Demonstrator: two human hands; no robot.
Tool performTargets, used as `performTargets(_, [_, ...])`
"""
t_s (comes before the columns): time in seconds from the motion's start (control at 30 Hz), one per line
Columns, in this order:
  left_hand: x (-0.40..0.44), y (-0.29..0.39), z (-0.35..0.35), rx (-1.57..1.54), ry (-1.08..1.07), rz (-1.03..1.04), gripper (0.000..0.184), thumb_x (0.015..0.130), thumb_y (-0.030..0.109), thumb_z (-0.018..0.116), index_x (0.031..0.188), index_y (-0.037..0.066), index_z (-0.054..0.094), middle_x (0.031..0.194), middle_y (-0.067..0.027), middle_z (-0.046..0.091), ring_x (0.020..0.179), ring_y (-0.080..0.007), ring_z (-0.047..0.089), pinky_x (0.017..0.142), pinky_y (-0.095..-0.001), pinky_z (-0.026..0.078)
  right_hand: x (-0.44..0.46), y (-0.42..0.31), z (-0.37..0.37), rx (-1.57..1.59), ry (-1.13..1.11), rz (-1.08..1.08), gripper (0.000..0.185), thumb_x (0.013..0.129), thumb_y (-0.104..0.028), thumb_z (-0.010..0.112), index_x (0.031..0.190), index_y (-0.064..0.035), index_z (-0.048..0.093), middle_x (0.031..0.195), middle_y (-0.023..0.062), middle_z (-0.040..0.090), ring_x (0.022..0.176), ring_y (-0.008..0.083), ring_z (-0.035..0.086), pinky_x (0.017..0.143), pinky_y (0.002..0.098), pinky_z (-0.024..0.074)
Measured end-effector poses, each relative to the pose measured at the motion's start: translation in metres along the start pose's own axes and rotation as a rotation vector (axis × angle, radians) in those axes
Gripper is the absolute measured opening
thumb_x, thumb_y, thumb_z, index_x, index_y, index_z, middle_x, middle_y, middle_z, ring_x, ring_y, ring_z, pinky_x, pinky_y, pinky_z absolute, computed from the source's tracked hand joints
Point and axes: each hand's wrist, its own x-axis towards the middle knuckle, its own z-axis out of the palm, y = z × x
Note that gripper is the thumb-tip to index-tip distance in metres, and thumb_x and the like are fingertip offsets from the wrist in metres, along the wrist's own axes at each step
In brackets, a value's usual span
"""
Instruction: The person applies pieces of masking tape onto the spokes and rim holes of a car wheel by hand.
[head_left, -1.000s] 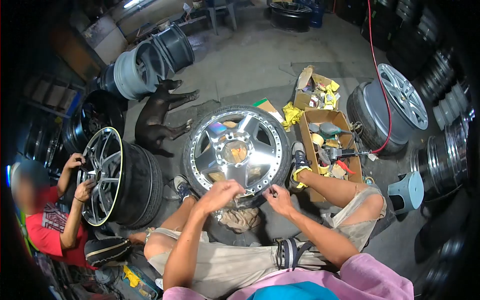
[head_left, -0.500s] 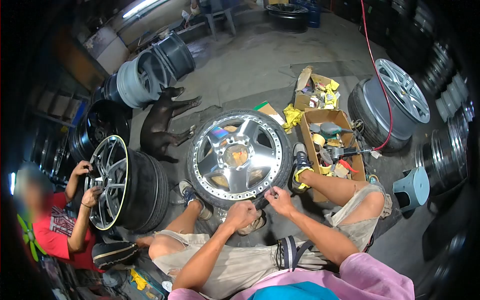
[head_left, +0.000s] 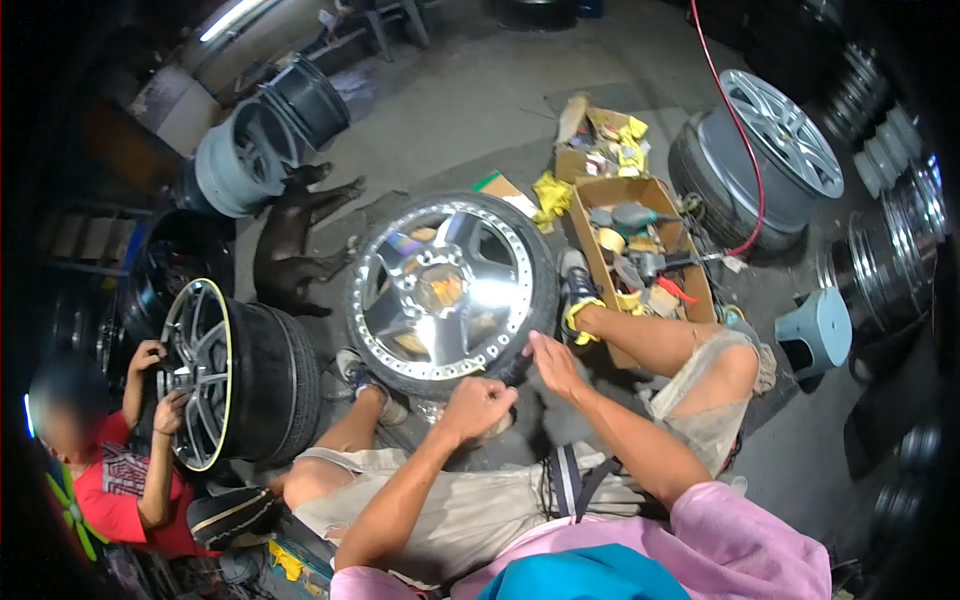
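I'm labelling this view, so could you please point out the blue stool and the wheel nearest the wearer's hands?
Blue stool (head_left: 826, 330), head view: its pale outer surface.
Wheel (head_left: 446, 333), head view: the spoke just below its centre.

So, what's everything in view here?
polished wheel: one, silver, centre
tyre: one, black, bordering polished wheel
yellow-edged wheel: one, silver-black, left
person: one, red-shirted, left
dog: one, black, upper left
loose wheels: several, grey, upper left
lamp: one, white, top
cardboard boxes: two, brown, right
rag: one, yellow, beside boxes
hose: one, red, upper right
spoked wheel: one, silver, upper right
stool: one, light blue, right
stacked wheels: several, silver, far right
left hand: one, bare, centre
right hand: one, bare, by tyre
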Motion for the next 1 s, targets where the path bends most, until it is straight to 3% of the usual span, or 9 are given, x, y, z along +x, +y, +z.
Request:
performTargets(0.03, [0.001,0.005,-0.002,0.063,-0.014,-0.023,0.041,0.087,0.040,0.065,0.081,0.001,0.074,0.078,-0.0246,0.068,0.075,-0.0436,0.068,0.072,-0.0472,0.054,0.002,-0.001,-0.002,-0.046,-0.049,0.083,0.062,0.109,-0.052,0.035,0.097,-0.0033,0.071,0.090,0.0178,0.073,0.090,0.0392,0.069,0.085,0.0472,0.0504])
performTargets(0.07, [0.002,0.004,0.000,0.150,-0.037,-0.045,0.040,0.086,0.042,0.065,0.082,0.003,0.075,0.084,-0.0232,0.071,0.082,-0.0429,0.069,0.077,-0.0478,0.054,-0.005,-0.017,-0.005,-0.067,0.014,0.108,0.063,0.108,-0.055,0.036,0.101,-0.0053,0.074,0.086,0.0174,0.073,0.090,0.0366,0.071,0.083,0.0462,0.0512])
performTargets(0.13, [0.002,0.007,0.002,0.147,-0.094,-0.104,0.037,0.085,0.043,0.067,0.087,0.008,0.076,0.091,-0.0196,0.074,0.087,-0.0398,0.070,0.080,-0.0468,0.054,-0.005,-0.018,-0.003,-0.102,0.049,0.179,0.063,0.100,-0.065,0.049,0.090,-0.0093,0.078,0.083,0.0160,0.074,0.084,0.0364,0.072,0.079,0.0464,0.0516])
performTargets(0.23, [0.016,-0.024,0.037,-0.281,-0.340,-0.219,0.026,0.084,0.032,0.076,0.090,0.007,0.072,0.074,-0.0033,0.067,0.069,-0.0153,0.061,0.067,-0.0343,0.050,-0.022,-0.004,0.012,-0.209,0.108,0.286,0.067,0.085,-0.073,0.066,0.081,-0.0066,0.074,0.082,0.0184,0.072,0.083,0.0370,0.071,0.075,0.0487,0.0531])
performTargets(0.37, [-0.005,-0.028,0.021,-0.158,-0.623,-0.226,0.045,0.077,0.016,0.080,0.117,0.006,0.062,0.104,-0.0027,0.055,0.096,-0.0142,0.053,0.085,-0.0294,0.046,-0.012,-0.009,-0.024,-0.161,0.154,0.375,0.060,0.078,-0.067,0.077,0.080,-0.0072,0.070,0.085,0.0142,0.075,0.081,0.0351,0.072,0.077,0.0477,0.0548])
performTargets(0.4, [-0.013,-0.043,0.016,-0.188,-0.518,-0.025,0.039,0.078,0.012,0.077,0.115,0.005,0.064,0.101,-0.0004,0.057,0.094,-0.0147,0.054,0.085,-0.0302,0.046,-0.011,-0.020,-0.033,-0.111,0.161,0.374,0.057,0.081,-0.064,0.076,0.080,-0.0073,0.069,0.086,0.0147,0.075,0.083,0.0343,0.072,0.079,0.0464,0.0550])
performTargets(0.5, [-0.010,-0.020,-0.008,-0.187,-0.396,-0.123,0.030,0.080,0.008,0.074,0.109,0.003,0.067,0.093,-0.0024,0.062,0.089,-0.0169,0.059,0.084,-0.0325,0.049,0.012,-0.018,-0.046,-0.080,0.170,0.311,0.053,0.091,-0.059,0.067,0.093,-0.0059,0.068,0.096,0.0222,0.074,0.097,0.0434,0.069,0.087,0.0515,0.0522])
performTargets(0.7, [-0.001,0.009,-0.021,0.284,0.298,-0.018,0.020,0.084,0.012,0.078,0.103,0.006,0.072,0.088,-0.0122,0.067,0.081,-0.0341,0.067,0.076,-0.0440,0.053,-0.005,-0.018,-0.032,-0.087,0.123,0.178,0.039,0.092,-0.042,0.069,0.090,-0.0039,0.066,0.088,0.0216,0.071,0.089,0.0443,0.068,0.079,0.0513,0.0517])
performTargets(1.0, [0.008,-0.005,-0.024,0.536,0.442,0.167,0.019,0.089,0.012,0.071,0.109,0.010,0.070,0.102,-0.0131,0.068,0.087,-0.0386,0.069,0.070,-0.0490,0.055,-0.013,-0.022,-0.006,-0.063,0.182,0.142,0.036,0.090,-0.040,0.070,0.085,-0.0043,0.067,0.085,0.0213,0.071,0.085,0.0436,0.068,0.077,0.0522,0.0522])
